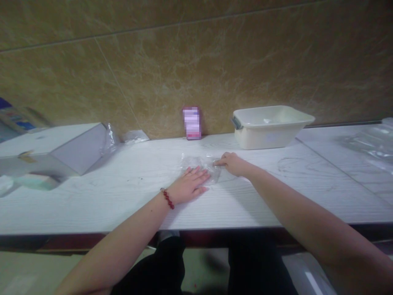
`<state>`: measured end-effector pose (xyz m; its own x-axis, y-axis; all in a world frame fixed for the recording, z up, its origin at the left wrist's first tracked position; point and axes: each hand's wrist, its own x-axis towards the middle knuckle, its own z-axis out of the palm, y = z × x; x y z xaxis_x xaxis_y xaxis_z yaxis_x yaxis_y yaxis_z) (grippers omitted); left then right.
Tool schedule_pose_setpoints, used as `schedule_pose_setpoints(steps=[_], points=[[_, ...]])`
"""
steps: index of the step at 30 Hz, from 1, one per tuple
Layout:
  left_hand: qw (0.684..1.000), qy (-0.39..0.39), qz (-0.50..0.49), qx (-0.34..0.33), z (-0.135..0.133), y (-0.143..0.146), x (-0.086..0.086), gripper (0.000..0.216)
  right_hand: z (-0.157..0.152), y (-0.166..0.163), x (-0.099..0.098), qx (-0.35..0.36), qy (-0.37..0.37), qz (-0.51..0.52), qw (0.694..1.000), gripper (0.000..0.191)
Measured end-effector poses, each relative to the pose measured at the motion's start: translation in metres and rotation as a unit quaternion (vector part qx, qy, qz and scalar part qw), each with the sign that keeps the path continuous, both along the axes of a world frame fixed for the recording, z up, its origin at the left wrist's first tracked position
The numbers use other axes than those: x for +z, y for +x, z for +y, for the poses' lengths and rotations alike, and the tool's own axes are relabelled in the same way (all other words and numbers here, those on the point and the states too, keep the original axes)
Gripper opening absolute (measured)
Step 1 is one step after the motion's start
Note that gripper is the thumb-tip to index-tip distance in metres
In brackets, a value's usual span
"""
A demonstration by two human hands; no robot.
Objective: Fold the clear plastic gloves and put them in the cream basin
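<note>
A small clear plastic bag [199, 164] lies flat on the white table [123, 192] in front of me. My left hand [189, 185] rests flat on the bag's near left part, fingers stretched out together. A red bead bracelet [167, 198] is on that wrist. My right hand [231, 162] is curled at the bag's right edge, fingertips pinching the plastic.
A cream plastic tub [270, 125] stands at the back right by the tiled wall. A small pink-and-white pack [192, 123] leans on the wall. A white box [55, 145] sits at the left, with clear bags [133, 136] behind it. More clear plastic [371, 143] lies far right.
</note>
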<state>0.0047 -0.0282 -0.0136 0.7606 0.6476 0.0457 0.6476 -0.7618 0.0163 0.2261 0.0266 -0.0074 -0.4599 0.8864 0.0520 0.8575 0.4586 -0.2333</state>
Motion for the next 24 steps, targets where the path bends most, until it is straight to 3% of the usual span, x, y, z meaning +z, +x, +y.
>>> schedule_pose_setpoints(steps=[3,9,15,24], points=[[1.000,0.001,0.004,0.001,0.000,0.000,-0.001,0.050,0.002,-0.002,-0.001,-0.022,-0.008,0.048,0.999,0.042],[1.000,0.009,0.017,-0.004,0.000,0.000,-0.001,0.050,-0.008,-0.010,0.013,-0.090,-0.114,0.165,0.976,0.025],[1.000,0.012,0.028,-0.002,-0.001,0.000,0.001,0.052,-0.018,-0.013,0.017,-0.121,-0.106,0.104,0.981,0.036],[0.999,0.015,0.036,-0.005,0.000,0.000,0.000,0.052,-0.020,-0.014,0.018,-0.112,-0.086,0.063,0.988,0.022]])
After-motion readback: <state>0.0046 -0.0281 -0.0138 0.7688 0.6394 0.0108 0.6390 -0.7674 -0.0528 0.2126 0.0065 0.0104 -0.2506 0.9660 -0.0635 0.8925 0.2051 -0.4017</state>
